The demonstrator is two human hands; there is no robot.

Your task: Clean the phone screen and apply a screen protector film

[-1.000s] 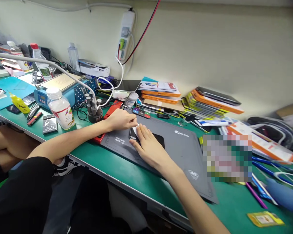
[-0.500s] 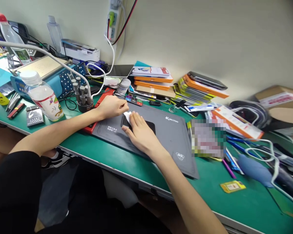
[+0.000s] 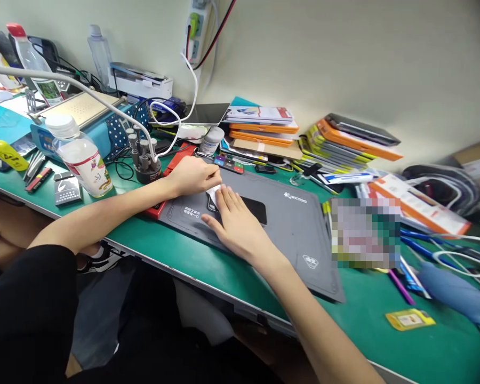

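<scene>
- Taking the phone (image 3: 257,209) as the clock's centre, twelve toward the wall: it lies flat on the gray mat (image 3: 294,234), which rests on the green counter (image 3: 456,349).
- The right hand (image 3: 240,224) covers the middle of the phone, its forearm running off toward five o'clock. Its grip is flat, fingers together, thumb spread; the fingertips lie on a white wipe (image 3: 213,194).
- The left hand (image 3: 194,177) is at ten o'clock, just beside the wipe. Its grip is curled inward like a fist; whether it pinches anything cannot be told.
- Hard sideways pressure from the right palm could make the phone skid on the mat, as no visible stop braces it.
- The wipe could bunch or slip from under the fingers, since they only lie over it. Any grit beneath could scratch the surface; none can be seen.
- Between nine and ten o'clock, the bottle (image 3: 86,162) stands near the left forearm; an elbow swing could tip it.
- At ten o'clock, a wrist jerk could bump the tool stand (image 3: 144,160).
</scene>
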